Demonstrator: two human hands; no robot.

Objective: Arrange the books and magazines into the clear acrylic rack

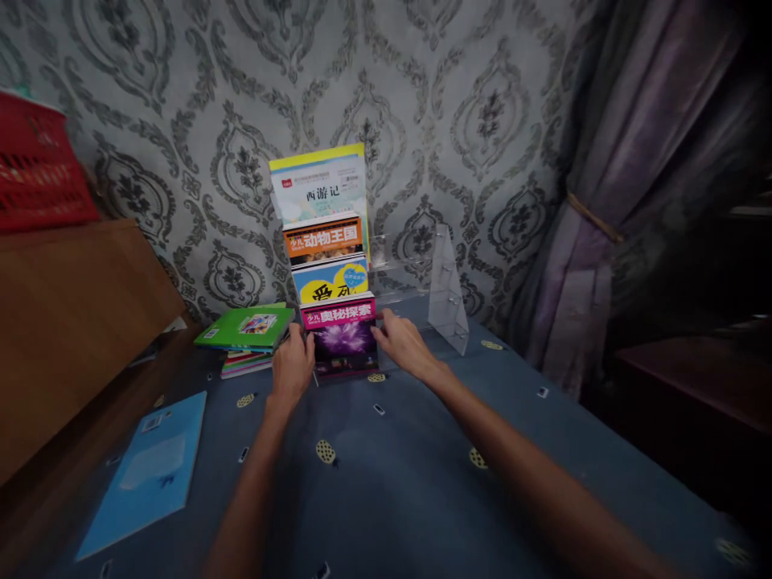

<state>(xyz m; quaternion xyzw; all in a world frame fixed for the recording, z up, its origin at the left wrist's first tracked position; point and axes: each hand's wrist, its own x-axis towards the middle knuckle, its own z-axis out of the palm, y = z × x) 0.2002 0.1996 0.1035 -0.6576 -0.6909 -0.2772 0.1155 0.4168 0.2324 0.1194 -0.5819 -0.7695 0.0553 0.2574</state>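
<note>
A magenta-and-black book [345, 342] with a purple burst on its cover stands upright in the lowest, front tier of a clear stepped display rack [448, 293]. My left hand [293, 366] is closed at the book's left edge, thumb against it. On the opposite edge, my right hand [401, 342] pinches the cover's side with its fingertips. Stepping up behind it are a yellow-and-blue book [329, 281], an orange-titled book [324, 240] and a tall pale book with a yellow top [322, 189]. The rack's right half holds no books.
Left of the rack lies a stack of books with a green one [244, 328] on top. A light-blue book [150, 462] lies flat nearer me. A brown box [78, 322] carries a red basket [42, 165]. Patterned wall behind; a tied curtain [594, 209] hangs right.
</note>
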